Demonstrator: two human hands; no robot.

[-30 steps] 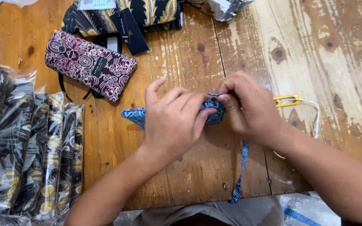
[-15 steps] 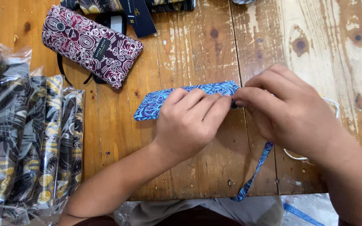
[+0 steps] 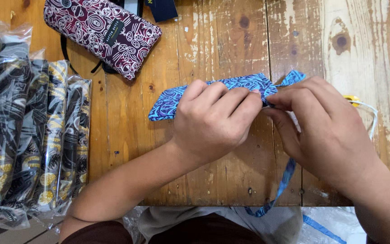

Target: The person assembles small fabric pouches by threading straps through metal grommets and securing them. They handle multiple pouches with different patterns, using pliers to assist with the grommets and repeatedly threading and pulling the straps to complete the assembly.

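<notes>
A blue patterned fabric pouch (image 3: 172, 97) lies flat on the wooden table (image 3: 231, 40), stretched left to right. My left hand (image 3: 215, 119) presses down on its middle, fingers curled over the top edge. At the pouch's right end my right hand (image 3: 326, 131) pinches the fabric between thumb and fingers. A matching blue strap (image 3: 285, 180) runs from under my right hand down over the table's near edge.
A maroon patterned pouch (image 3: 102, 31) with a black strap lies at the back left. Several clear-wrapped black and yellow fabric packs (image 3: 28, 135) are stacked along the left. A yellow and white cord (image 3: 364, 108) peeks out right of my hand.
The blue pouch has been unfolded and laid out flat from a bunched-up state. Both hands have shifted right and nearer, and the view has tipped downward.
</notes>
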